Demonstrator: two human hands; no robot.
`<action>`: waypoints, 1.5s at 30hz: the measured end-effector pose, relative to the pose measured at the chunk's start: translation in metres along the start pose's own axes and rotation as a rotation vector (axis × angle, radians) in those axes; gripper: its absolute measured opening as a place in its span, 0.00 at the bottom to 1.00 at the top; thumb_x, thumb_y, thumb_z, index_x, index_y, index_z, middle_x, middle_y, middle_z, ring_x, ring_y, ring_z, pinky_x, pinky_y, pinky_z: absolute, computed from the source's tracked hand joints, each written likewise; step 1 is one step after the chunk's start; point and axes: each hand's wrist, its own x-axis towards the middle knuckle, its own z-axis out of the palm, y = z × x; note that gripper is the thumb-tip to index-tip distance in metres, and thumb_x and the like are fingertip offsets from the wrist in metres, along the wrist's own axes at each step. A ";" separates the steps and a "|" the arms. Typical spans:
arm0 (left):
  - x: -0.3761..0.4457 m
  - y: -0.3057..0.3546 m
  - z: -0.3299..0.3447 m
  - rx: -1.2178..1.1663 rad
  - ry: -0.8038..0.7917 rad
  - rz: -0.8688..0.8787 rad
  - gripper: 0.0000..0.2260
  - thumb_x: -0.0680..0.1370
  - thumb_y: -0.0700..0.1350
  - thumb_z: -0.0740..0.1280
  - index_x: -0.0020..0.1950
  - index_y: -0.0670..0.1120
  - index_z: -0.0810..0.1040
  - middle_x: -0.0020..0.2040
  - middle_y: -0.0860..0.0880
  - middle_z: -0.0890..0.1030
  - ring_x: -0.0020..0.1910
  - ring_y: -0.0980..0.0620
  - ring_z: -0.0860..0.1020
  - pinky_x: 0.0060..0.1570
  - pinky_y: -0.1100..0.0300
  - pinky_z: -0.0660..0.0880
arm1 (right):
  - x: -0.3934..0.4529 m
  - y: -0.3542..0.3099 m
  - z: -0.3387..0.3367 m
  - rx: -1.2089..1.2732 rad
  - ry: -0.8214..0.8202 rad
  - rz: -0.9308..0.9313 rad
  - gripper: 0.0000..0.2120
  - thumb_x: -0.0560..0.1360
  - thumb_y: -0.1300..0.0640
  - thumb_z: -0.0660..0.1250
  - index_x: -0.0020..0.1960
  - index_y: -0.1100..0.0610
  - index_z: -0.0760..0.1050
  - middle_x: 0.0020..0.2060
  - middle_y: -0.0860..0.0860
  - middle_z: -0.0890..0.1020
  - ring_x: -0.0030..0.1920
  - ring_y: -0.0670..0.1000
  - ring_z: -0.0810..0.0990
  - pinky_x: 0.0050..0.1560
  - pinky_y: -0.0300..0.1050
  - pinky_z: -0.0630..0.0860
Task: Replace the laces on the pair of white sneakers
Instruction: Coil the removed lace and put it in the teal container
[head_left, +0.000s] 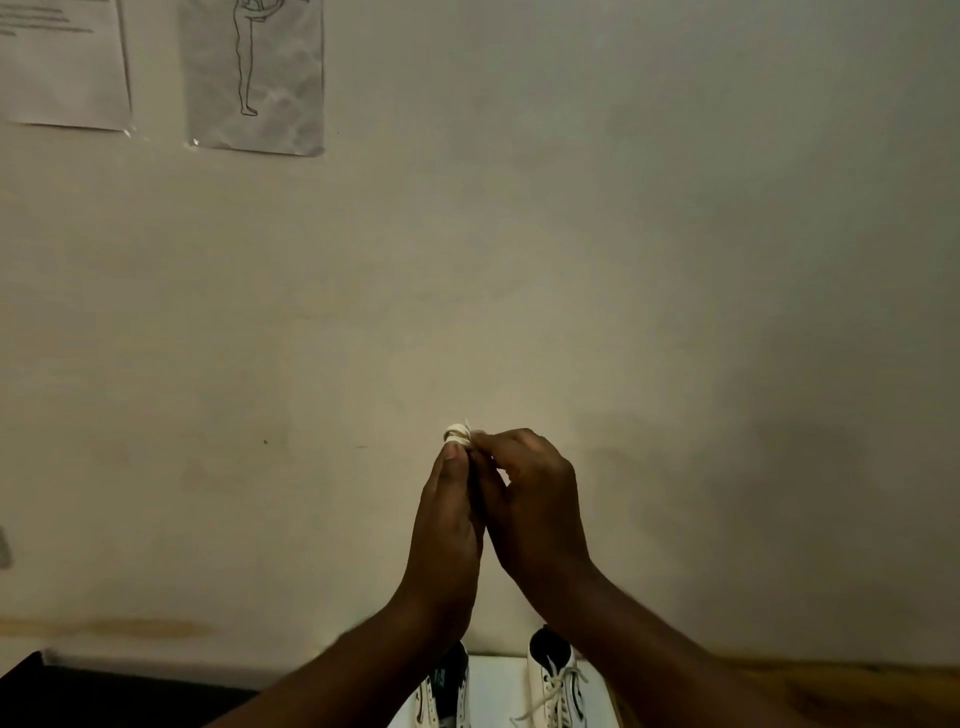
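Observation:
Both hands are raised in front of the wall, pressed close together. A small coil of white lace (457, 434) is wound round the fingertips of my left hand (445, 519). My right hand (530, 499) pinches the lace at that coil. Far below, at the bottom edge, two white sneakers stand side by side on a white sheet (493, 686). The left sneaker (447, 696) has no lace in its eyelets and its dark inside shows. The right sneaker (558, 686) is laced with a white lace. My forearms hide parts of both shoes.
A plain beige wall (623, 260) fills most of the view. Two paper sheets (254, 73) hang on it at the top left. A dark surface (104, 696) lies at the bottom left and a wooden tabletop (857, 691) at the bottom right.

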 end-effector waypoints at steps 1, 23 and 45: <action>0.000 0.000 0.000 -0.022 -0.005 -0.029 0.23 0.77 0.59 0.58 0.66 0.49 0.78 0.61 0.51 0.85 0.65 0.56 0.80 0.61 0.60 0.75 | -0.001 0.006 0.001 0.014 0.008 -0.008 0.06 0.82 0.55 0.68 0.56 0.52 0.83 0.45 0.47 0.84 0.45 0.45 0.80 0.45 0.44 0.78; 0.003 -0.067 -0.031 0.553 0.619 0.218 0.07 0.79 0.42 0.73 0.45 0.54 0.86 0.38 0.56 0.86 0.40 0.59 0.84 0.48 0.52 0.83 | -0.054 0.028 0.049 0.348 -0.062 0.344 0.11 0.78 0.62 0.71 0.51 0.46 0.86 0.43 0.40 0.85 0.46 0.43 0.84 0.45 0.39 0.80; 0.020 -0.130 -0.160 0.938 0.428 -0.103 0.15 0.74 0.60 0.74 0.58 0.56 0.85 0.71 0.51 0.75 0.72 0.51 0.70 0.69 0.52 0.68 | -0.099 0.071 0.110 0.437 -0.297 0.730 0.07 0.76 0.58 0.75 0.45 0.47 0.86 0.38 0.45 0.87 0.42 0.48 0.86 0.51 0.49 0.83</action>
